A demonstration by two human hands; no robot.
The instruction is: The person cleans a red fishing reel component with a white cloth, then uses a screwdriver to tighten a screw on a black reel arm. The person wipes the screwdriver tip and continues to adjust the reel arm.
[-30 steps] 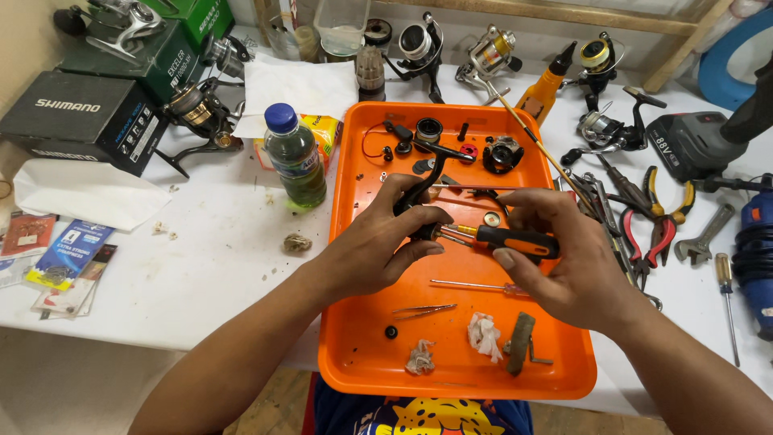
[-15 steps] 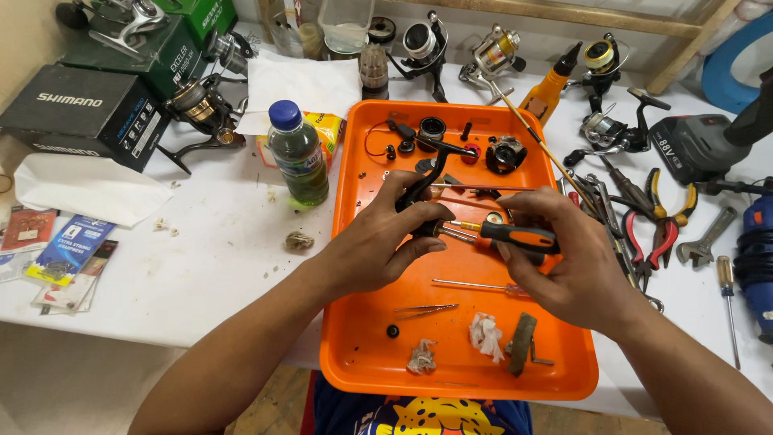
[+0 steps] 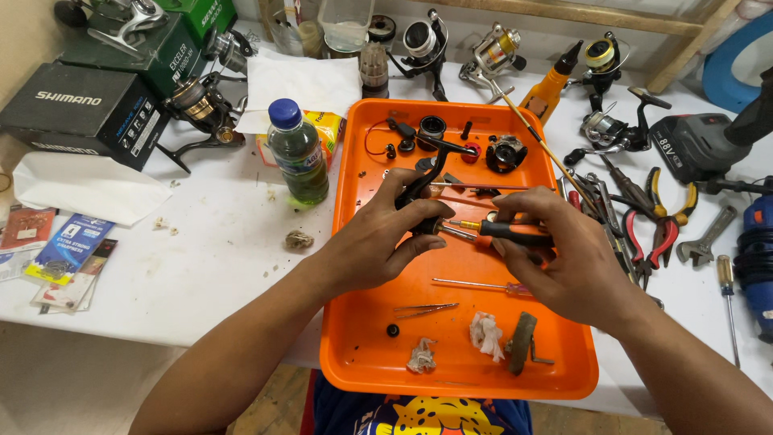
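Observation:
My left hand (image 3: 386, 234) grips a black fishing reel body (image 3: 425, 187) over the middle of an orange tray (image 3: 362, 354). My right hand (image 3: 555, 258) holds a screwdriver with an orange and black handle (image 3: 511, 233), its metal tip touching the reel body at my left fingers. Loose black reel parts (image 3: 439, 133) lie at the tray's far end. A thin small screwdriver (image 3: 479, 283), tweezers (image 3: 425, 308), crumpled bits of tissue (image 3: 485, 334) and a small brush (image 3: 521, 343) lie at its near end.
A green-liquid bottle with a blue cap (image 3: 297, 153) stands left of the tray. Several fishing reels (image 3: 423, 40) line the back of the white table. Pliers, wrenches and screwdrivers (image 3: 660, 225) lie right of the tray, with a power tool (image 3: 708, 137) behind. Dark boxes (image 3: 80, 109) sit far left.
Both hands stay over the tray with the reel body and screwdriver; the screwdriver has shifted only slightly against the reel. Nothing else has moved.

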